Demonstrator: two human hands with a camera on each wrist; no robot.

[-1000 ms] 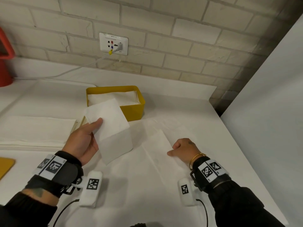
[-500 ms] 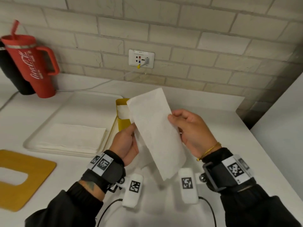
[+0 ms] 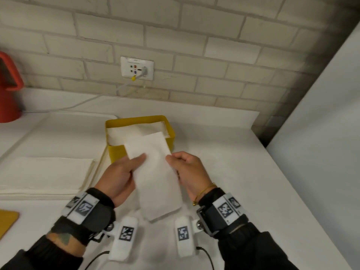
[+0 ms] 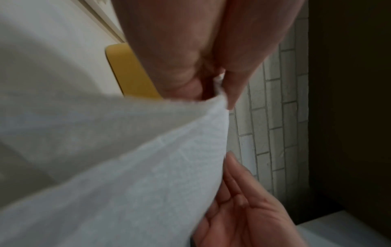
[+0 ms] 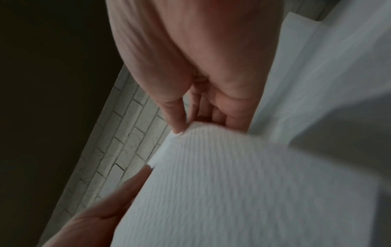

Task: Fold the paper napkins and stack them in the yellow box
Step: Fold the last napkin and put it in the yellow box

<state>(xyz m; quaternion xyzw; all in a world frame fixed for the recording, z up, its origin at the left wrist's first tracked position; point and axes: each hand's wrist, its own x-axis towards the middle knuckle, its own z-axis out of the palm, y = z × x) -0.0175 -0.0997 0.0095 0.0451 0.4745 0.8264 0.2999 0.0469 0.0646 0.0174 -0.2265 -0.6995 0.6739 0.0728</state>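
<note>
**Folded napkin held end-on toward the yellow box**

A white counter runs below a pale brick wall, and on it, directly ahead of the person, stands the yellow box, already holding folded white napkins. To its left a tray carries a flat pile of unfolded napkins. In front of the box, lifted off the counter, is the folded napkin, a long narrow strip. Its long axis runs away from the person, and its far end overlaps the box's near rim in the head view; how high above the box it sits cannot be told. The left hand grips the strip's left edge, thumb on top and fingers curled beneath. The right hand pinches the right edge between thumb and fingertips, confirmed by the right wrist camera. Both hands sit about equally near the box, so the strip probably needs a further fold, or a forward carry, to join the stack.
</note>
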